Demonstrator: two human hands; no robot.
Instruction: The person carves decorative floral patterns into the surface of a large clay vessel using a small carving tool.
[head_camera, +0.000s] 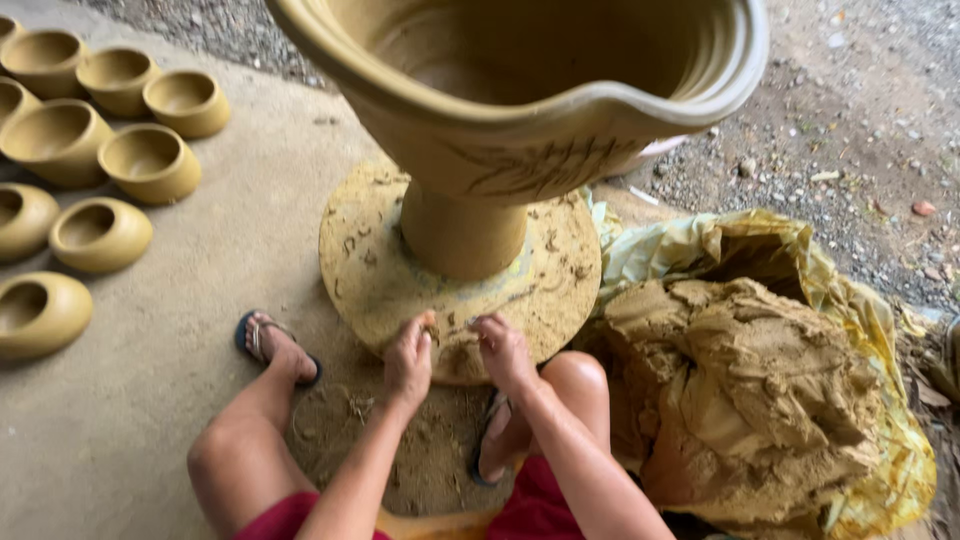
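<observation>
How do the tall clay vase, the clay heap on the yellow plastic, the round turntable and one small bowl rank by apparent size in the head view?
1. Tall clay vase, though nearness to the camera enlarges it.
2. Clay heap and round turntable: too alike to rank.
3. Small bowl.

Ochre vase (520, 90) (leaf-scratched pattern).

This is an open-air pottery workshop; a tall unfired clay vase (520, 110) stands on a round clay-smeared wheel (380, 270) set low on the concrete floor (200, 300); rows of small raw clay bowls (100, 235) dry to one side; a big lump of wet clay (760, 390) sits on yellow plastic sheeting (900, 440); gravel ground (860, 110) lies beyond.
</observation>
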